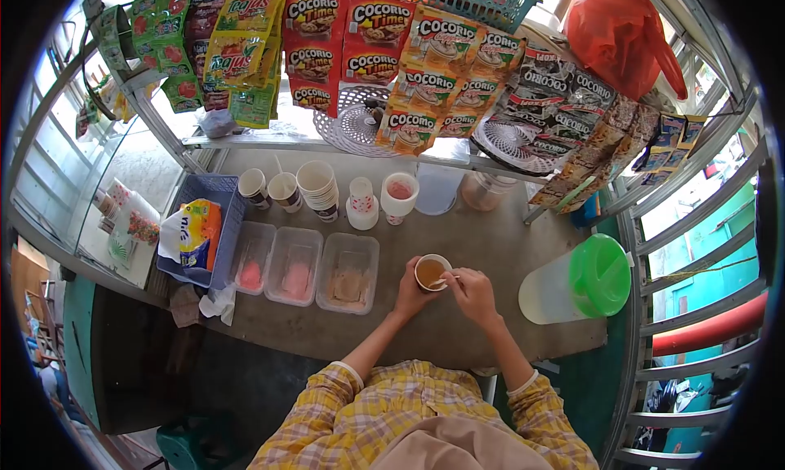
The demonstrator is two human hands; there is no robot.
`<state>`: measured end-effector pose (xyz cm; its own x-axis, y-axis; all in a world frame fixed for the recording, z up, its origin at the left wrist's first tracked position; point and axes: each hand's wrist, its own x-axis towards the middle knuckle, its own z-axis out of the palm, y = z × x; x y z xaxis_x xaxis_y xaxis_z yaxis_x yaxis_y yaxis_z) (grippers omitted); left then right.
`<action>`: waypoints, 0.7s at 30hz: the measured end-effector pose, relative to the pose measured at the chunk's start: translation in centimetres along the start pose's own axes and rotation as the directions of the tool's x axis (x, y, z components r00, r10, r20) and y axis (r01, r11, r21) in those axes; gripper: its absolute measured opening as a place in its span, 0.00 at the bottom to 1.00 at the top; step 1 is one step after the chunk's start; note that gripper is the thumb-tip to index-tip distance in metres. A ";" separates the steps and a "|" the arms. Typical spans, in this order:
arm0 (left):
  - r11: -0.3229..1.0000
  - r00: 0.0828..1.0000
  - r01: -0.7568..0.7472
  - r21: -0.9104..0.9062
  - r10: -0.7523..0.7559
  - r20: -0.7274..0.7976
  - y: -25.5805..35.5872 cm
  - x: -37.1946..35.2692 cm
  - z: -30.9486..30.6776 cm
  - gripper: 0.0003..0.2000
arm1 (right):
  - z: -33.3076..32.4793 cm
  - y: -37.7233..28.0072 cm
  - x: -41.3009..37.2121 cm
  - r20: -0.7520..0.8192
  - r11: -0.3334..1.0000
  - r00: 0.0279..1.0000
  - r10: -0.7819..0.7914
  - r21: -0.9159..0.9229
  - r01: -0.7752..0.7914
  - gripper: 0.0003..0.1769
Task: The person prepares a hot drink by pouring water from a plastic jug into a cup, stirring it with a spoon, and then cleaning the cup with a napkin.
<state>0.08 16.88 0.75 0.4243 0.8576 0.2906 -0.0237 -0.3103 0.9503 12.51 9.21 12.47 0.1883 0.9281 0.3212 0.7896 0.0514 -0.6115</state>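
On desk [491, 241], near front edge: cup [431, 272] of brown drink clamped in left hand [406, 293]; right hand [473, 292] touching its rim, grip too small to tell; clear tubs [296, 266] left, green-lidded jug [572, 288] right

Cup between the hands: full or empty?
Full: brown liquid shows near the rim of the cup, upright in the left hand; right hand at its rim.

- Bright daylight pours through the windows [49, 167] on the left, which wash out to white.
- The counter [491, 241] is evenly lit, with only soft shadows (the cup [431, 272] at its middle shows clearly).
- The centre is sharp; the edges bend strongly and blur slightly, and the corners go black.
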 end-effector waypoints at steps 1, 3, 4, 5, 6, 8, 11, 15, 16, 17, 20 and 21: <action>1.000 1.000 0.001 0.006 -0.001 -0.002 0.1 0.0 0.0 0.41 | 0.4 0.0 -0.2 -0.044 1.000 0.999 -0.024 -0.001 0.024 0.08; 1.000 1.000 0.004 0.020 -0.004 -0.007 0.4 0.0 0.0 0.40 | 0.9 -0.2 -0.3 -0.100 0.999 0.994 -0.046 -0.014 0.045 0.08; 1.000 1.000 0.007 0.009 -0.007 -0.003 0.2 0.0 0.0 0.40 | 1.0 -0.4 -0.2 -0.111 0.999 0.993 -0.045 -0.027 0.042 0.08; 1.000 1.000 0.009 -0.003 -0.009 0.000 0.1 0.0 0.1 0.40 | 1.0 -0.5 0.0 -0.121 0.998 0.992 -0.044 -0.039 0.040 0.07; 1.000 1.000 0.012 -0.013 -0.012 0.001 0.0 0.0 0.1 0.40 | 1.0 -0.6 0.1 -0.119 0.998 0.992 -0.050 -0.046 0.045 0.07; 1.000 1.000 0.010 -0.012 -0.010 -0.003 0.1 0.1 0.1 0.40 | 1.2 -0.6 0.4 -0.113 0.997 0.992 -0.064 -0.058 0.058 0.08; 1.000 1.000 0.017 -0.011 -0.017 -0.003 0.1 0.0 0.1 0.40 | 1.4 -0.5 0.7 -0.111 0.998 0.993 -0.043 -0.055 0.037 0.08; 1.000 1.000 -0.001 -0.004 0.001 -0.002 0.4 0.0 0.0 0.39 | 1.5 -0.5 1.0 -0.128 0.998 0.990 -0.060 -0.036 0.056 0.08; 1.000 1.000 0.001 0.003 -0.001 0.000 0.4 0.0 0.0 0.40 | 1.6 -0.4 1.0 -0.123 0.997 0.989 -0.078 -0.039 0.073 0.08; 1.000 1.000 0.002 0.009 -0.002 0.002 0.3 0.0 0.0 0.40 | 1.6 -0.3 1.0 -0.119 0.995 0.988 -0.096 -0.042 0.091 0.08; 1.000 1.000 0.018 0.004 -0.018 0.005 0.2 -0.1 -0.1 0.40 | 1.7 -0.1 0.8 -0.091 0.995 0.991 -0.096 -0.043 0.092 0.08; 1.000 1.000 0.025 -0.004 -0.025 0.006 0.3 -0.1 -0.1 0.40 | 1.6 -0.1 0.7 -0.080 0.995 0.992 -0.093 -0.050 0.089 0.08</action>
<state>-0.01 16.76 0.97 0.4301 0.8626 0.2661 -0.0165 -0.2872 0.9577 11.62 10.43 11.58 0.1598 0.8870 0.4332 0.8315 0.1156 -0.5434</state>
